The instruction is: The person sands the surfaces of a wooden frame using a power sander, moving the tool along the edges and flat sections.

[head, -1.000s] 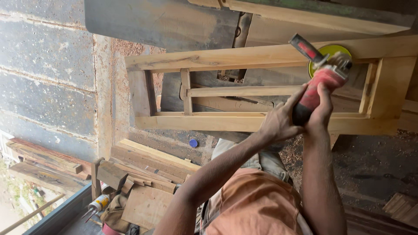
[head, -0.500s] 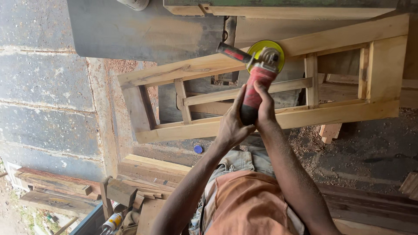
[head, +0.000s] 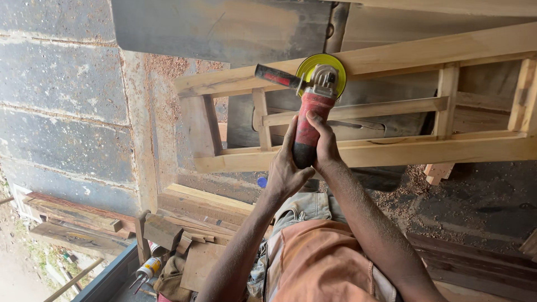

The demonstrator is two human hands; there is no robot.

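Observation:
A red angle grinder [head: 311, 114] with a yellow-green sanding disc [head: 321, 62] and a red-and-black side handle points at the far rail of a bare wooden frame [head: 391, 151]. My left hand [head: 286, 168] wraps the grinder's body from the left. From the right, my right hand [head: 325, 146] grips the same body. The disc rests against the frame's upper rail [head: 403, 53].
A grey block wall [head: 61, 95] fills the left. Stacked planks and offcuts [head: 196, 215] lie by my left arm, with a small can [head: 149, 267] and a blue cap [head: 262, 182] among them. Sawdust covers the ground at right [head: 408, 187].
The grinder and both hands have shifted left along the frame's upper rail, from its right part to near its left part. The view has moved with them.

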